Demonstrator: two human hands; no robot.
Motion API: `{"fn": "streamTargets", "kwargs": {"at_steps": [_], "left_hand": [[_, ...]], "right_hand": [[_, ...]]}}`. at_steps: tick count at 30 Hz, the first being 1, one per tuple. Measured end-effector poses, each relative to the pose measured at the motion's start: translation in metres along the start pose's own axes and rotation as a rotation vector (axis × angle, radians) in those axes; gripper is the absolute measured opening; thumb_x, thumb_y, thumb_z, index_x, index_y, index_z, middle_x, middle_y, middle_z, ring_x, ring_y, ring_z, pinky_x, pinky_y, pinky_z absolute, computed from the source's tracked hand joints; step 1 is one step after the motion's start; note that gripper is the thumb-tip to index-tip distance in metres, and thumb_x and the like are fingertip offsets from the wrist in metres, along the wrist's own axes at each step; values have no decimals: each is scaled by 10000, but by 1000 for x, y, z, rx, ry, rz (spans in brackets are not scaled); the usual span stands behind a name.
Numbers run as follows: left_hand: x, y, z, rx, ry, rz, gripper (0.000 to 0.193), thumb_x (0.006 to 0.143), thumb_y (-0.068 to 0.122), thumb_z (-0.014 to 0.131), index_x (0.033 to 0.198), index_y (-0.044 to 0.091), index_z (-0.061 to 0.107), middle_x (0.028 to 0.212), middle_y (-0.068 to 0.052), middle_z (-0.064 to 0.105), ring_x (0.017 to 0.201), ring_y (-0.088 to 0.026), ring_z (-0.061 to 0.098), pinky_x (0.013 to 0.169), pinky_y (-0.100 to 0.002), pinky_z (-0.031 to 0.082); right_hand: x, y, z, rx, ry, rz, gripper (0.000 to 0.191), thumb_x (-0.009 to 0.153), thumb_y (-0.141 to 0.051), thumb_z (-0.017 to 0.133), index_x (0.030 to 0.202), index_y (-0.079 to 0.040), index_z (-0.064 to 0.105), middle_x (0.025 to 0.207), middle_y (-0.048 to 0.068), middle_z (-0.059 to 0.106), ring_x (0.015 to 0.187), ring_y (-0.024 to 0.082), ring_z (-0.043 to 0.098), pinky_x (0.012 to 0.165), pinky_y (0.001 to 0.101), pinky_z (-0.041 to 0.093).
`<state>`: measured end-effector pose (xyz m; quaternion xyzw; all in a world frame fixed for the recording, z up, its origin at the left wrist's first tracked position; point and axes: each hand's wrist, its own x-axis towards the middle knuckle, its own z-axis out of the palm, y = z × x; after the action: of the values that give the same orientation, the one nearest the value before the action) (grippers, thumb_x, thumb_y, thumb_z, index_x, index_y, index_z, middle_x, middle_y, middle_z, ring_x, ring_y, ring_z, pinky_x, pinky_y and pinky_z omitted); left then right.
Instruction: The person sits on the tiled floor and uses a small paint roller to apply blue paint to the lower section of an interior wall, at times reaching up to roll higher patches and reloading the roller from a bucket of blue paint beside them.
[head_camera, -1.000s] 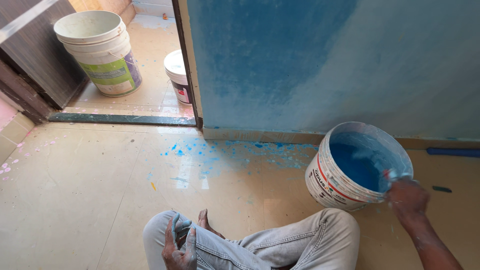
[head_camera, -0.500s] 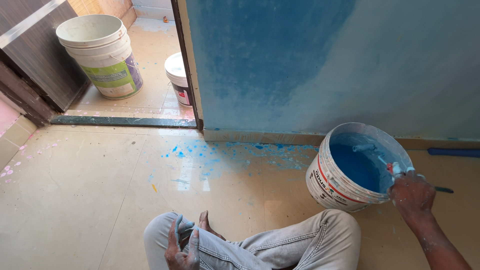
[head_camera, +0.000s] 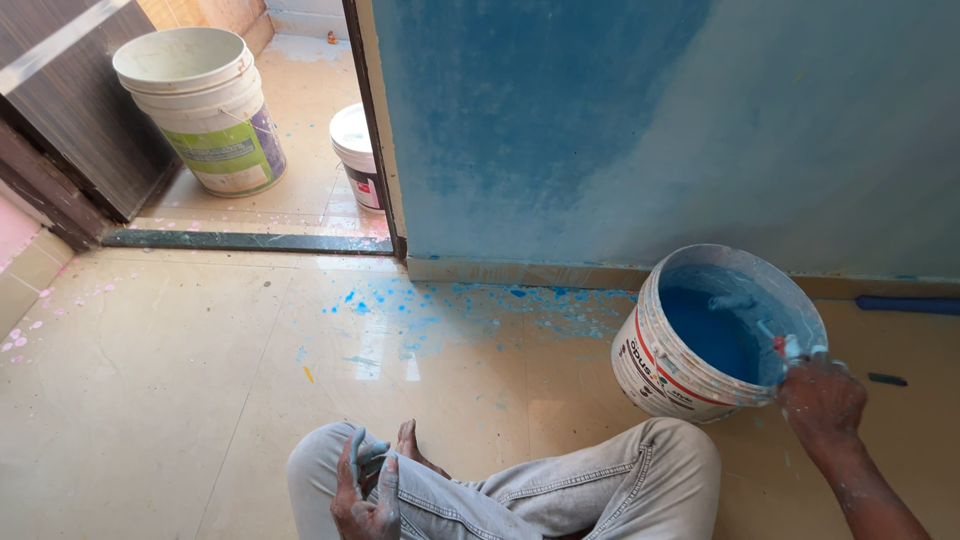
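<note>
I sit cross-legged on a tiled floor in grey jeans. My right hand (head_camera: 822, 398) grips the handle of a small paint roller (head_camera: 745, 308) whose head dips into the blue paint inside a tilted white bucket (head_camera: 668, 360) at the right. My left hand (head_camera: 365, 495), smeared with blue paint, rests on my left knee with fingers spread, holding nothing. The blue-painted wall (head_camera: 560, 120) rises just behind the bucket.
Blue paint splatter (head_camera: 450, 305) marks the floor below the wall. Through the doorway stand a large white bucket (head_camera: 205, 110) and a smaller white tub (head_camera: 357, 155). A dark wooden door (head_camera: 70, 110) is at the left. A blue object (head_camera: 915, 304) lies along the skirting.
My right hand has shifted slightly along the bucket's rim, and the roller now reaches deeper into the paint. The left hand stays on my knee.
</note>
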<state>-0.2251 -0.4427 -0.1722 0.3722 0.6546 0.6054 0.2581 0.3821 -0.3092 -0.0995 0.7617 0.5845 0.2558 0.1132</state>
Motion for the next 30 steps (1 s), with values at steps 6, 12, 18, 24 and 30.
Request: {"fn": "streamTargets", "kwargs": {"at_steps": [6,12,18,24,30], "left_hand": [[2,4,1,-17,-8,-20,627,857,1,693,1453,26,498,1079,-194,728,961,-236,745,856,-358,603],[1,8,1,4,-16,-8,625,860,17,700,1451,28,498,1073,-190,728,956,-242,749,848,-371,604],[0,13,2,18,-27,-3,603,868,16,694,1441,23,507,1068,-188,734,964,-246,751,863,-374,605],[2,17,2,41,-49,-17,595,875,10,689,1438,11,495,1063,-191,729,980,-248,753,869,-377,610],[0,21,5,35,-63,-38,589,883,22,683,1440,16,492,1062,-186,732,985,-252,748,869,-384,609]], "right_hand": [[-4,1,-4,19,55,7,364,880,-289,696,1222,-183,763,1097,68,725,997,260,741,763,394,618],[-3,5,-4,12,-49,19,250,886,-312,700,1070,-176,802,1139,56,728,1036,239,741,758,391,623],[-7,7,-6,15,-37,-6,285,856,-338,731,1085,-182,798,1102,57,740,1033,239,744,771,383,617],[-12,8,-7,25,-57,-9,392,801,-441,797,1096,-182,795,1091,67,728,994,252,742,736,392,613],[-18,9,4,63,-4,10,394,808,-440,787,1089,-164,790,1078,74,715,924,234,740,731,397,602]]}}
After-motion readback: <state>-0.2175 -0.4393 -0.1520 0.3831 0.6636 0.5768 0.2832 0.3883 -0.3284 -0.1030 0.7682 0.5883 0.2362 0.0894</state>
